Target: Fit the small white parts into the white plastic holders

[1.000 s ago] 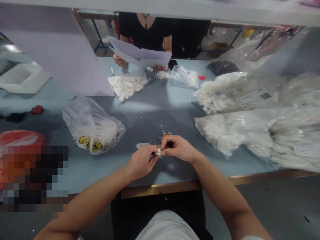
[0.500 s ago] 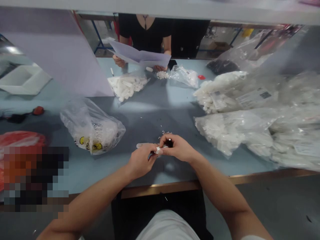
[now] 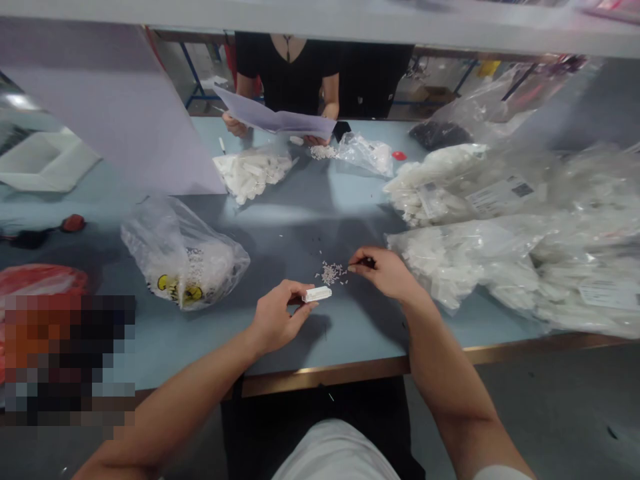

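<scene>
My left hand [image 3: 283,315] pinches one end of a small white rectangular plastic piece [image 3: 319,294] between thumb and fingers. The piece is held just above the table, and its upper face shows fine slots or marks too small to read. Just beyond it lies a loose pile of tiny white pin-like parts [image 3: 331,272]. At the right edge of this pile is my right hand [image 3: 383,270], with thumb and forefinger pressed together. Whatever those fingertips hold, if anything, is too small to make out.
To the left lies a clear bag of small white parts [image 3: 200,267]. Several plastic bags of white pieces [image 3: 440,263] are heaped on the right. Across the table a person holds papers [image 3: 275,120] behind another bag of white pieces [image 3: 255,172]. The wooden table edge [image 3: 325,377] runs before me.
My right hand has left the white plastic piece and moved right, to the pile's edge. The pile and the piece in my left hand now show more fully.
</scene>
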Tool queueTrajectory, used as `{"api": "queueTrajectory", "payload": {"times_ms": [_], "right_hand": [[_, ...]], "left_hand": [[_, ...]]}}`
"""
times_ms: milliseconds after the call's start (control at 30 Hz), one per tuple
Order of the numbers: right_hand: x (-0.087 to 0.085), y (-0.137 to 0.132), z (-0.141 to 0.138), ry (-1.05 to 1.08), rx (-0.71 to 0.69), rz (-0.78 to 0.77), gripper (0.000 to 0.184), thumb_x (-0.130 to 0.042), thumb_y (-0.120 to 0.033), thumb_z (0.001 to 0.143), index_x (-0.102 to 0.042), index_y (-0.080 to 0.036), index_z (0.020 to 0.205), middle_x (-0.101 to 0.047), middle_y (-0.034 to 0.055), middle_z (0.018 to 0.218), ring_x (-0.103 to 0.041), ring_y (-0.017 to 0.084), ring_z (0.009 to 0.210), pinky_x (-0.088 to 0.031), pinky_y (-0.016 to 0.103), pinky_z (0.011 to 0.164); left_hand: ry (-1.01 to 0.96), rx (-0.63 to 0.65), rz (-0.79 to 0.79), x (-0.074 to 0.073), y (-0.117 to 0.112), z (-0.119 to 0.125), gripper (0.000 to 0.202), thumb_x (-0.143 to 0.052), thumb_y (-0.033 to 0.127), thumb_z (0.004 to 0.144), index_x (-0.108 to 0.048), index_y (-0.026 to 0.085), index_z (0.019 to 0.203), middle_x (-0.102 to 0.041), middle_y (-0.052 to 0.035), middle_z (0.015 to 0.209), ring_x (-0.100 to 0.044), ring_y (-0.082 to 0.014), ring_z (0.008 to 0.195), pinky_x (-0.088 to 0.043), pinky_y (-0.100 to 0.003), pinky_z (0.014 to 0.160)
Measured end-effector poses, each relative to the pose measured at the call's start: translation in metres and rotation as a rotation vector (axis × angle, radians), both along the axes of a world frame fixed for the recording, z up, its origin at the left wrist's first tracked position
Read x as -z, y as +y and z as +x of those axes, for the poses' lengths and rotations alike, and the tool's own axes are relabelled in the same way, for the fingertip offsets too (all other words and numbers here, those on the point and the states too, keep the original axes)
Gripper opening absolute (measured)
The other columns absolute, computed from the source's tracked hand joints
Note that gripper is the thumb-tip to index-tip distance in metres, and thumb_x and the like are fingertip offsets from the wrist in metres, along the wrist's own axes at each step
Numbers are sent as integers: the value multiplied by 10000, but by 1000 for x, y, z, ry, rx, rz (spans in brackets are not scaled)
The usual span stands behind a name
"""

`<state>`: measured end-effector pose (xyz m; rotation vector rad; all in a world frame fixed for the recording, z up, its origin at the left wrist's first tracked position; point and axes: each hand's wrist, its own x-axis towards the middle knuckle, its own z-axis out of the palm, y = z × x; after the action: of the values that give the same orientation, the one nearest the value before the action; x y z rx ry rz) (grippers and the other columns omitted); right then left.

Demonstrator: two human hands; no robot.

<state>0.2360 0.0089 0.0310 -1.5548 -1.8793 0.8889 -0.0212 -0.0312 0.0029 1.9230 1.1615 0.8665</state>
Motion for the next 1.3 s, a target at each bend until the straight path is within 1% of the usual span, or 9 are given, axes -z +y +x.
{"api": "queueTrajectory", "payload": {"times_ms": [167,433,533,667,800,967,1067,1167,1300], "right_hand": [[17,6,6,-275,-237,-39,45,-622,-176,778,-651,-201,802,-659,26,796,-553,152,706,-362,253,645],[26,2,-4,-453,-244,-82,62,-604,-212,830,-631,-222,775,-657,46,801,-544,164,684,-298,263,587],[23,0,-3,-483,-252,-82,57,-586,-208,833,-619,-216,788,-654,57,816,-545,166,684,-300,264,589],[18,-1,-2,-464,-234,-45,76,-571,-125,775,-592,-198,778,-638,49,768,-524,152,648,-312,259,588],[11,-1,-2,-295,-194,12,102,-568,-96,716,-544,-195,715,-580,-6,669,-486,125,598,-335,242,584],[-1,-8,-14,6,-112,71,111,-550,-186,815,-618,-203,901,-646,16,823,-569,146,735,-421,271,691],[-6,-14,-26,121,-123,118,128,-540,-239,863,-661,-218,894,-667,34,872,-596,162,809,-437,296,746],[-5,-21,-37,231,-106,122,119,-562,-258,859,-672,-228,891,-673,27,873,-603,153,800,-446,285,735],[-2,-27,-47,308,-57,24,72,-626,-237,799,-671,-224,854,-667,12,821,-578,137,712,-437,270,667]], "left_hand": [[54,48,57,-2,-3,0,136,-599,274,825,-505,219,905,-702,-45,1035,-688,-164,896,-569,-288,755],[198,344,154,-11,-19,9,46,-541,216,843,-527,223,887,-707,-46,1043,-678,-164,908,-528,-269,768],[234,372,132,-11,-19,11,29,-542,216,849,-525,223,871,-707,-42,1044,-680,-166,900,-527,-266,762],[199,340,126,-11,-18,10,59,-552,215,842,-535,218,897,-710,-52,1031,-682,-170,892,-533,-278,771],[129,277,54,-8,-15,7,95,-572,224,825,-529,214,909,-702,-53,1047,-686,-154,842,-549,-276,748],[-42,13,-141,-9,-4,4,181,-641,304,789,-522,217,893,-713,-28,995,-695,-154,823,-571,-292,752],[-96,-97,-202,-12,2,5,236,-685,332,754,-525,213,879,-722,-19,917,-697,-158,782,-578,-297,729],[-120,-115,-203,-14,3,5,238,-694,329,747,-533,207,874,-720,-16,888,-696,-156,770,-582,-293,722],[-92,-122,-167,-14,3,6,245,-704,332,740,-534,204,862,-718,-7,853,-696,-155,761,-582,-279,700]]}}
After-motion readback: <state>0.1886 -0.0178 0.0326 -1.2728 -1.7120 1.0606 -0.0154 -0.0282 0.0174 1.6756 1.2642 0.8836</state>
